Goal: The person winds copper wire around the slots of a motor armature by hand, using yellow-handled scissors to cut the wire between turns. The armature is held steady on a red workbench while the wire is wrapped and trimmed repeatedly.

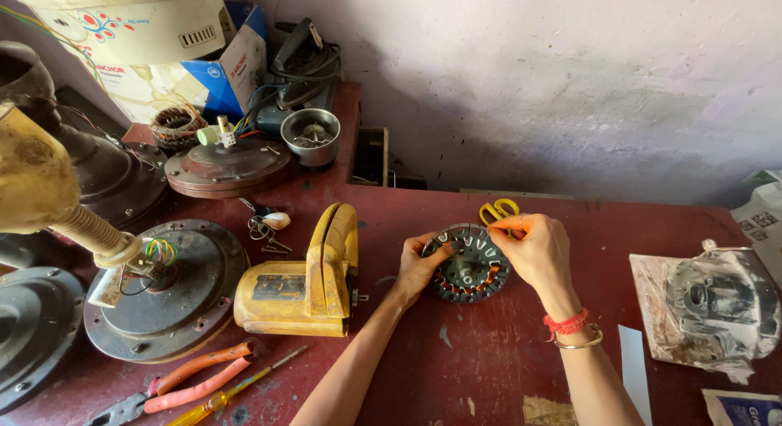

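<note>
Nearest me, at about seven o'clock on the red workbench point(489, 369), I see orange-handled pliers point(183, 383) lying beside a yellow-handled screwdriver point(232, 387), both untouched. At five o'clock a white paper slip point(634, 369) lies by my right forearm, which wears a red thread and a thin bangle point(574, 332).

In the middle of the bench sits the round stator point(469, 263), a ring of dark slots with copper windings showing along its lower edge. My left hand point(417, 267) cups its nine o'clock rim, fingers curled onto the edge and thumb on top. My right hand point(538, 248) rests over its two o'clock rim, thumb and forefinger pinched shut on a thin orange strip point(509, 226) at the top of the ring; I cannot tell whether the strip sits in a slot.

Just beyond that hand, at twelve o'clock of the stator, lie yellow-handled scissors point(498, 209), touching neither hand as far as I can tell.

At nine o'clock stands a yellow tool housing point(305, 283), and further left a round grey motor cover point(175, 300) with coloured wires. At three o'clock a silvery casing point(717, 304) rests on paper. Far off at eleven o'clock I see a brown fan motor point(228, 165), a steel bowl point(310, 134) and cardboard boxes point(175, 51) against the wall.
</note>
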